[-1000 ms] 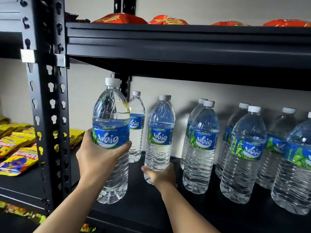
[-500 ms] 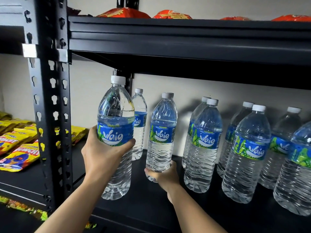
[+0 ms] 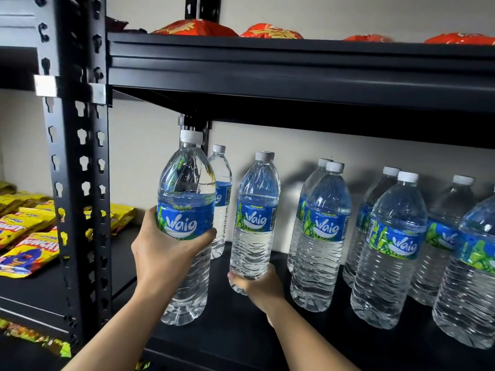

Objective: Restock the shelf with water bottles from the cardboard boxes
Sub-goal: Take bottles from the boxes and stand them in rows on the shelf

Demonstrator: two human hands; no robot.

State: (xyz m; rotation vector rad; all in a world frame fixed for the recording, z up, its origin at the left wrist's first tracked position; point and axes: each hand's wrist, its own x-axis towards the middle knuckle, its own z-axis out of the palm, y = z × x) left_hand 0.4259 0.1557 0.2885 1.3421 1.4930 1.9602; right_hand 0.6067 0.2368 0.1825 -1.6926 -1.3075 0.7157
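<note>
My left hand [image 3: 163, 253] grips a clear water bottle [image 3: 186, 199] with a blue Waig label around its middle, upright at the front left of the black shelf [image 3: 241, 325]. My right hand [image 3: 258, 286] holds the base of a second bottle [image 3: 255, 218], upright just right of the first. Behind the left-hand bottle stands another bottle [image 3: 221, 183] near the wall. Several more bottles [image 3: 321, 236] stand in rows to the right. No cardboard box is in view.
A black perforated upright [image 3: 77, 167] borders the shelf on the left. Yellow snack packs [image 3: 24, 236] lie on the neighbouring shelf. Red-orange snack bags [image 3: 198, 28] lie on the upper shelf board [image 3: 294, 65], which hangs low over the bottle caps.
Both hands have carried their bottles slightly deeper onto the shelf and to the right. The grips are unchanged.
</note>
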